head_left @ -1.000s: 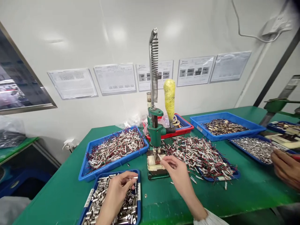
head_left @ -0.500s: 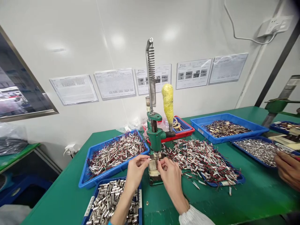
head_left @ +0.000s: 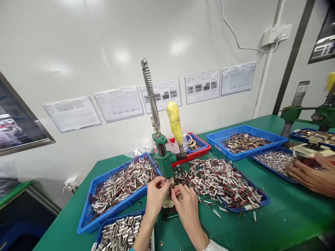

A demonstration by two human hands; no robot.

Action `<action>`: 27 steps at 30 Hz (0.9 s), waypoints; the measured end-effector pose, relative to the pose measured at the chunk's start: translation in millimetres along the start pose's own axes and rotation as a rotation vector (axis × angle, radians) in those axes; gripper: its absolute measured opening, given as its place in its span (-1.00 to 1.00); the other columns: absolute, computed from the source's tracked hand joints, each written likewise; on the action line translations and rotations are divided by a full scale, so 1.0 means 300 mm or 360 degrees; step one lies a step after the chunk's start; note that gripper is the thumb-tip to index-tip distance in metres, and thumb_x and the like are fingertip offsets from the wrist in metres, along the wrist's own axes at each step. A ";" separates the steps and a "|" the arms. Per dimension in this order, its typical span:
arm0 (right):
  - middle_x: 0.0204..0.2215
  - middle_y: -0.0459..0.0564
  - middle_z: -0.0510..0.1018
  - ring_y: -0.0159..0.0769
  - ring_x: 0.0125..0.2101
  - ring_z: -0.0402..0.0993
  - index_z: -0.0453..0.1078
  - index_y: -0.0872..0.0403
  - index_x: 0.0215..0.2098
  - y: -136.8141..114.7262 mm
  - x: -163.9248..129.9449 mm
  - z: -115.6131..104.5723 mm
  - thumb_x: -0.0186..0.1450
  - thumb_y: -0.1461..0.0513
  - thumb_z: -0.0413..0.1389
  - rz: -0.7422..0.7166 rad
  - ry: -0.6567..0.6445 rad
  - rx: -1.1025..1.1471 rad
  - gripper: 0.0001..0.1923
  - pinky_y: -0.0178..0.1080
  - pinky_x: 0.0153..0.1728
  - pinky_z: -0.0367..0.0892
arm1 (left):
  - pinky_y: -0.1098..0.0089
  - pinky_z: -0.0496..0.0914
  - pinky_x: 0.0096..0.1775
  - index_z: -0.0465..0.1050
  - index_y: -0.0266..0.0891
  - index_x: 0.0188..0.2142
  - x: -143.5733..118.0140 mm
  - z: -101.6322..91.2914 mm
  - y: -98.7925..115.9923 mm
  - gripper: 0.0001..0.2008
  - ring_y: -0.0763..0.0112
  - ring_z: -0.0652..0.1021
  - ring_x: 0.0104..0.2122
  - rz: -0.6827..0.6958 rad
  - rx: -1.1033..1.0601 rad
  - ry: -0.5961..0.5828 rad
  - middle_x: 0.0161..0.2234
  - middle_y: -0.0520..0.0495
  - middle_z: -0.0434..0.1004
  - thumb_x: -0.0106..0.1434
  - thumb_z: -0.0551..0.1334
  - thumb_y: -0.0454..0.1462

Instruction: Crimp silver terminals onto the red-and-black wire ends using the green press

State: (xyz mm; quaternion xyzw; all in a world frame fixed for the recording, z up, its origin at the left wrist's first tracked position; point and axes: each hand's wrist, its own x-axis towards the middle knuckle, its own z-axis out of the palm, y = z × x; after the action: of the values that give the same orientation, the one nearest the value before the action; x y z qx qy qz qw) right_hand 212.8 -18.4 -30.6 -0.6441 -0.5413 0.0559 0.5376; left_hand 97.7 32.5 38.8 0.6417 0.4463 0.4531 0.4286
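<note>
My left hand is at the base of a green hand press, its thumb and forefinger pinched together. My right hand faces it from the other side, also in a pinch, its fingertips close to the left ones. Whatever they hold is too small and too covered to name. The press has a coil spring on top and a lever handle wrapped in yellow. To the right of my hands lies a heap of small white-and-silver parts with red and dark wires.
A blue tray of wired parts stands left, with a tray of metal cylinders nearer me. Blue trays of small parts and silver pieces stand right. A co-worker's hand works beside a second press.
The view has swung right and tilted. My hands remain pinched at the press base, fingertips a little closer together. The co-worker's hand now shows more fully, beside the second press.
</note>
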 end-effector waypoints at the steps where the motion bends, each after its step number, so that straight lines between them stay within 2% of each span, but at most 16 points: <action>1: -0.52 0.00 0.56 -0.20 -0.42 0.53 0.40 -0.09 -0.50 0.000 0.000 0.000 0.37 0.03 0.15 0.0000 0.0009 0.0010 -0.70 -0.08 -0.29 0.36 | 0.45 0.12 -0.43 0.28 -0.21 -0.55 -0.005 0.004 -0.001 -0.67 0.50 0.20 -0.51 -0.0006 0.0005 0.0019 -0.58 0.16 0.17 0.11 0.34 -0.08; 4: -0.52 0.02 0.55 -0.20 -0.42 0.53 0.42 -0.09 -0.50 -0.002 0.004 -0.010 0.36 0.03 0.17 0.0002 0.0023 0.0046 -0.71 -0.08 -0.31 0.37 | 0.46 0.12 -0.43 0.24 -0.20 -0.56 -0.016 0.016 -0.007 -0.62 0.51 0.18 -0.51 -0.0031 -0.0007 0.0069 -0.58 0.16 0.13 0.13 0.34 -0.05; 10: -0.48 0.07 0.59 -0.26 -0.39 0.53 0.44 -0.08 -0.46 -0.013 0.009 -0.034 0.40 0.00 0.10 0.0014 -0.0137 0.0045 -0.67 -0.10 -0.29 0.36 | 0.46 0.15 -0.44 0.33 -0.22 -0.52 -0.018 0.019 -0.027 -0.62 0.51 0.23 -0.54 -0.0085 -0.0052 0.0041 -0.60 0.17 0.18 0.12 0.35 0.00; 16: -0.54 -0.04 0.54 -0.24 -0.43 0.51 0.39 -0.05 -0.48 -0.009 0.003 -0.010 0.38 0.10 0.14 -0.0030 -0.0046 -0.0065 -0.73 -0.12 -0.28 0.35 | 0.49 0.17 -0.46 0.49 -0.27 -0.36 -0.013 -0.010 -0.011 -0.65 0.52 0.26 -0.53 -0.0074 -0.0048 -0.0036 -0.53 0.15 0.28 0.06 0.40 -0.03; 18: -0.54 -0.05 0.54 -0.26 -0.43 0.51 0.40 -0.07 -0.48 -0.007 0.004 -0.005 0.37 0.10 0.15 -0.0041 -0.0025 -0.0053 -0.73 -0.16 -0.29 0.35 | 0.49 0.16 -0.47 0.47 -0.26 -0.39 -0.005 -0.011 0.000 -0.64 0.52 0.26 -0.53 -0.0056 -0.0014 -0.0021 -0.52 0.15 0.27 0.04 0.42 -0.02; 23: -0.53 -0.14 0.52 -0.24 -0.44 0.48 0.36 -0.06 -0.49 -0.028 0.001 -0.001 0.32 0.18 0.15 -0.0021 0.0077 -0.0149 -0.79 -0.18 -0.31 0.31 | 0.48 0.19 -0.45 0.34 -0.24 -0.62 0.009 0.009 0.014 -0.48 0.49 0.27 -0.53 -0.0036 0.0092 0.0091 -0.61 0.13 0.24 -0.03 0.43 0.13; 26: -0.52 -0.21 0.51 -0.22 -0.41 0.47 0.32 -0.06 -0.47 -0.034 0.000 0.014 0.29 0.20 0.13 0.0004 0.0118 -0.0239 -0.83 -0.18 -0.29 0.29 | 0.46 0.24 -0.46 0.42 -0.24 -0.63 0.009 0.015 0.005 -0.45 0.44 0.33 -0.52 -0.0025 0.0098 0.0193 -0.62 0.08 0.34 -0.10 0.44 0.19; 27: -0.51 -0.21 0.51 -0.21 -0.40 0.47 0.31 -0.06 -0.47 -0.030 0.001 0.022 0.28 0.20 0.13 0.0012 0.0131 -0.0260 -0.84 -0.18 -0.28 0.28 | 0.46 0.27 -0.45 0.47 -0.25 -0.59 0.009 0.014 0.000 -0.46 0.40 0.38 -0.50 -0.0046 0.0068 0.0170 -0.59 0.06 0.40 -0.11 0.46 0.19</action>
State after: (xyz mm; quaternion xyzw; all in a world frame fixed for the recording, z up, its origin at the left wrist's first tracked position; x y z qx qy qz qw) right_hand 202.8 -15.6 -26.3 -0.6896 -0.5191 -0.0132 0.5048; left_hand 102.4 34.4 38.5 0.6190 0.4874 0.4708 0.3970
